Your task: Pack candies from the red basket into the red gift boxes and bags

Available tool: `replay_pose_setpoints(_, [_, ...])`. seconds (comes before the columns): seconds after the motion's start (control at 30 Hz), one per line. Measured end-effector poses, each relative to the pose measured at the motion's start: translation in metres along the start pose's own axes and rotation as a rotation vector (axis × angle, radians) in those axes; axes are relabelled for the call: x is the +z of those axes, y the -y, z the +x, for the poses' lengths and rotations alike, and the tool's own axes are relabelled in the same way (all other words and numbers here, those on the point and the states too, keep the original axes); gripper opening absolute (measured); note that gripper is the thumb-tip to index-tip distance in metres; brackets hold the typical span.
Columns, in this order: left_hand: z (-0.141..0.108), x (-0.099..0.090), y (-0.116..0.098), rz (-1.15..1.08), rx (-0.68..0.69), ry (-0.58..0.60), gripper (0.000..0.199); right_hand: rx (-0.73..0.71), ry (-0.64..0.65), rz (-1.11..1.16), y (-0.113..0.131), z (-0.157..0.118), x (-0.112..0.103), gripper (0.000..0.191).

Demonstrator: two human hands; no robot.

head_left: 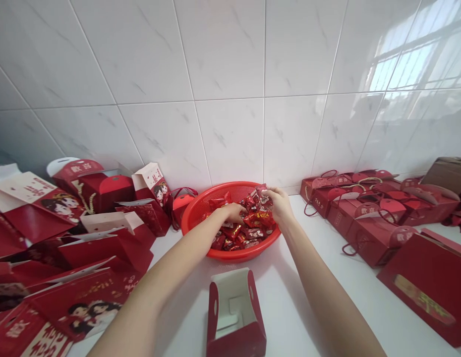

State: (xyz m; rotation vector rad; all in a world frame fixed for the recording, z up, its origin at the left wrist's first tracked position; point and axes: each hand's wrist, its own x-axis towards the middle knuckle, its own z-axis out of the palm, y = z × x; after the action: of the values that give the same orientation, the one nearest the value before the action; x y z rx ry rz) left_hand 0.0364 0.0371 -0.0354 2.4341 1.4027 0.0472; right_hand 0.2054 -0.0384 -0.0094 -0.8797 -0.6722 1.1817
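Note:
A red plastic basket (240, 256) full of shiny red wrapped candies (255, 233) stands against the tiled wall. My left hand (235, 213) reaches in over its left side, fingers curled down among the candies; whatever they grip is hidden. At the basket's back right rim, my right hand (279, 202) pinches a dark red candy packet (263, 192) between thumb and fingers. Nearer to me, between my forearms, a dark red gift box (236, 342) stands with its top open. Its pale inside shows only the folded bottom flaps.
Several open red gift boxes (104, 248) crowd the left side, some printed with cartoon couples. On the right, closed red boxes with cord handles (364, 223) stand in rows. A larger red box (427, 282) lies in front of them. White tiles (230, 139) rise behind the white tabletop (290, 307).

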Motion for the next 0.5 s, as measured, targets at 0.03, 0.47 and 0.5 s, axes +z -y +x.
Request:
replay_pose_setpoints(0.03, [0.000, -0.001, -0.001, 0.007, 0.005, 0.019, 0.030, -0.001, 0.000, 0.001, 0.000, 0.000, 0.000, 0.024])
replay_pose_setpoints(0.47, [-0.008, -0.014, -0.021, -0.057, -0.033, -0.203, 0.029, -0.020, 0.009, -0.011, -0.001, -0.003, 0.000, 0.026])
replay_pose_setpoints(0.5, [-0.008, -0.014, -0.024, -0.048, -0.024, -0.241, 0.030, -0.024, 0.008, -0.010, -0.001, -0.002, 0.000, 0.025])
